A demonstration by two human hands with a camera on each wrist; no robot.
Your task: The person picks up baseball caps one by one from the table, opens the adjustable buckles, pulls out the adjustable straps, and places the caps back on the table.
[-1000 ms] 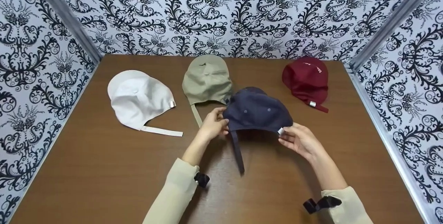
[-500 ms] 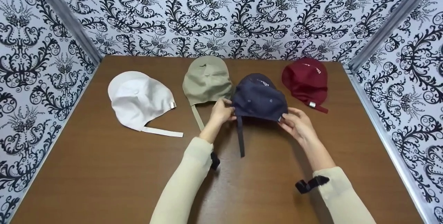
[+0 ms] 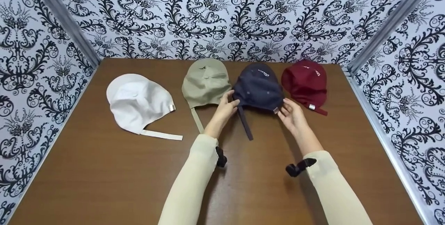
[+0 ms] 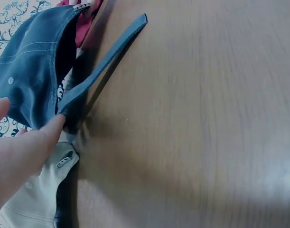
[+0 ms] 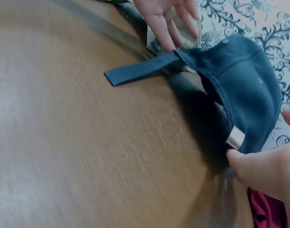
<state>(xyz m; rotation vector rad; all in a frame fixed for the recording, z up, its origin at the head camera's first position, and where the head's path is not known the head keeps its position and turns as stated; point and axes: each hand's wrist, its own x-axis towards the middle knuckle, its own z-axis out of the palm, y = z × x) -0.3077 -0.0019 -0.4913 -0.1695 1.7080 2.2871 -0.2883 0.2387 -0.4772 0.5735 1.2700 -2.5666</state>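
A navy baseball cap [image 3: 259, 87] sits between a khaki cap [image 3: 207, 82] and a red cap [image 3: 304, 82] in the head view, its brim toward the back wall. My left hand [image 3: 226, 108] pinches its left rear edge, where the loose strap [image 3: 245, 122] begins. With thumb and fingers, my right hand [image 3: 292, 113] holds the right rear edge beside the metal buckle [image 5: 236, 137]. In the right wrist view the cap's rear edge arches above its shadow. Both hands' far fingers are partly hidden by the cap.
Farther left on the brown table [image 3: 114, 176] lies a white cap [image 3: 139, 99] with its strap stretched out. Patterned walls [image 3: 215, 19] enclose the table at the back and sides. The red cap is close by my right hand.
Both hands have carried the navy cap away from me toward the back wall, into the gap between the khaki and red caps. Those caps and the white one stay put.
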